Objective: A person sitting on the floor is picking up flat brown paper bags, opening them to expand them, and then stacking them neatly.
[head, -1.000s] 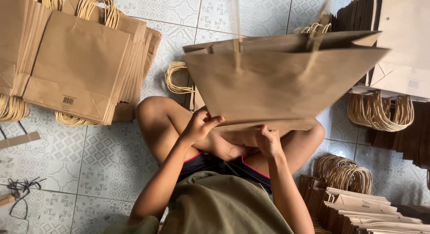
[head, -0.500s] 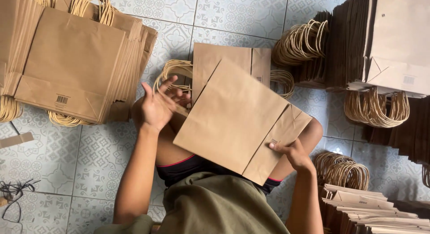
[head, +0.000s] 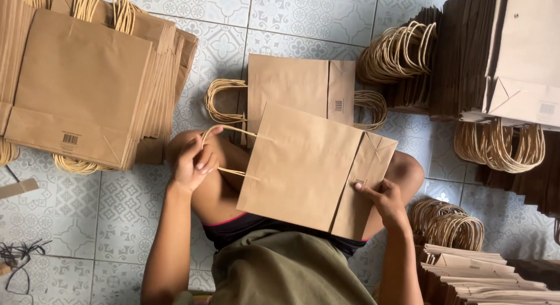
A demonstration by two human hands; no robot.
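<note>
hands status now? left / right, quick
Left hand: closed on the twisted paper handle of the brown paper bag.
Right hand: fingers pressing the bag's folded bottom flap, thumb hidden.
</note>
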